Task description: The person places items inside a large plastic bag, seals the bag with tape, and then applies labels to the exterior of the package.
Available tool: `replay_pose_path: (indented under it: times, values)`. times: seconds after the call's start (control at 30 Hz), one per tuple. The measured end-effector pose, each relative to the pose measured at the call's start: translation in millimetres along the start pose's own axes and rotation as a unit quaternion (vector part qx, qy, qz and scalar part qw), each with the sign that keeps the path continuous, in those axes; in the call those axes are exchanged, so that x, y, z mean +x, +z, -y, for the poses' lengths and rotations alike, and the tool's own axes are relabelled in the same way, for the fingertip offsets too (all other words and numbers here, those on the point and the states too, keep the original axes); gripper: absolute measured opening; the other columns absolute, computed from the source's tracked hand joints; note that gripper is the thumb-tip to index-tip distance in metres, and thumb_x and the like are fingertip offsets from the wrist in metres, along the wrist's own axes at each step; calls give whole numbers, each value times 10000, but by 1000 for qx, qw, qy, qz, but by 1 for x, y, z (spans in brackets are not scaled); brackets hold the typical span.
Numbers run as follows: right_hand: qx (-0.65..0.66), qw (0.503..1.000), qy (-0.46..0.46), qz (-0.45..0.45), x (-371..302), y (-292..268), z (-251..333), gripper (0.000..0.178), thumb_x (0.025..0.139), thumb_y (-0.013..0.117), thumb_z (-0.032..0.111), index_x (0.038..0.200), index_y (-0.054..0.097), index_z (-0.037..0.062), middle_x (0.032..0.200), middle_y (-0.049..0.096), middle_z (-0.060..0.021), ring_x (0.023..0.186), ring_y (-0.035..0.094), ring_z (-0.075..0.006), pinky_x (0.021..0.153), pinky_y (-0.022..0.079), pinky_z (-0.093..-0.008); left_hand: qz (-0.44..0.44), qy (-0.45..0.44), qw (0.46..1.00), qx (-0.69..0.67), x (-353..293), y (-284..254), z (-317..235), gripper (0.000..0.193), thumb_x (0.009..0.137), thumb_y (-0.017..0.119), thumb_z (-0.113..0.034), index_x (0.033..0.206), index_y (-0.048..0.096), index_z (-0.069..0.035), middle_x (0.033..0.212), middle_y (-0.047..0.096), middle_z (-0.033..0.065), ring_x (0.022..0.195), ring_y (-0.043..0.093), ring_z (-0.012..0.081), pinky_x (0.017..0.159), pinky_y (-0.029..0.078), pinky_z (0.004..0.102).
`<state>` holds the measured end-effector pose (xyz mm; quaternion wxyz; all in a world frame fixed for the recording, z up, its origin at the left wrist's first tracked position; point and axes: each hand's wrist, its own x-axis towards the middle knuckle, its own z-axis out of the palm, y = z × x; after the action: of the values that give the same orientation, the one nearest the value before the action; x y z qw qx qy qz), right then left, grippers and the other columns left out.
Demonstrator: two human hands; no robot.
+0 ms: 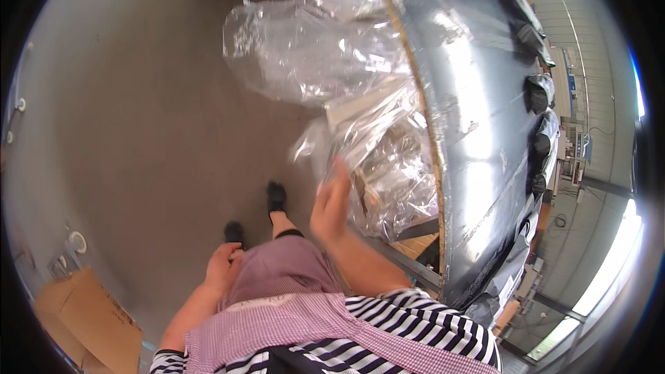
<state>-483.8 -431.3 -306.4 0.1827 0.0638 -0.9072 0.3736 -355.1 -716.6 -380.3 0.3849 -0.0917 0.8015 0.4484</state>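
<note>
My right hand (331, 209) is raised at the edge of a heap of clear plastic bags (388, 173) beside the table. Motion smears its fingers, and whether they grip the plastic film cannot be made out. My left hand (223, 268) is low beside my mauve apron (284, 263), fingers curled in; anything inside them is hidden. Farther off, a large clear plastic bag (312, 52) bulges out past the table's edge.
A long table with a shiny grey top (471, 138) runs along my right, with dark wrapped bundles (544, 138) on its far side. Under its edge shows a metal frame (415, 263). An open cardboard box (90, 318) stands at lower left on the brown floor (159, 111).
</note>
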Motion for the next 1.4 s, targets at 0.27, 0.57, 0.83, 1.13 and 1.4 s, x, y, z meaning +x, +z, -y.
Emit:
replay_pose_path:
  times: [0.27,0.57,0.83,1.13,1.4]
  values:
    - [55,983,-166,-63,-10,-82,151,122,864,603,87,820,499,43,1341,476,-329,1235,503,-411,1047,397,-490,-86,315,915,-237,10,-28,-120,1303,727,850,-137,1535,-172,-87,1608,6,229,1420,296,340,1065,412,449]
    - [80,962,-81,-248,4,-274,241,235,1045,453,261,967,392,48,1209,584,-302,1085,622,-296,952,496,-402,-195,417,874,-156,-52,-75,-190,1185,719,867,-234,1559,44,-91,1600,36,228,1437,264,364,1108,370,450]
    - [166,917,-37,-360,-51,-343,269,147,1030,470,182,975,418,56,1180,605,-281,1072,630,-274,927,502,-390,-223,701,678,-5,-131,-141,-312,617,766,817,-86,1311,529,-52,1395,488,127,1247,486,248,1021,416,378]
    - [203,888,38,-410,-87,-401,257,91,1032,450,138,991,458,58,1199,613,-243,1043,653,-262,914,531,-373,-258,773,577,-55,-205,-111,-376,283,743,826,-13,753,548,-68,781,543,57,606,508,151,518,420,263]
    - [235,869,75,-429,-115,-427,231,100,1028,468,157,989,473,66,1191,628,-229,1035,655,-230,891,541,-332,-265,811,521,16,-227,-88,-405,282,673,850,-4,822,620,-72,732,529,29,562,489,142,480,409,254]
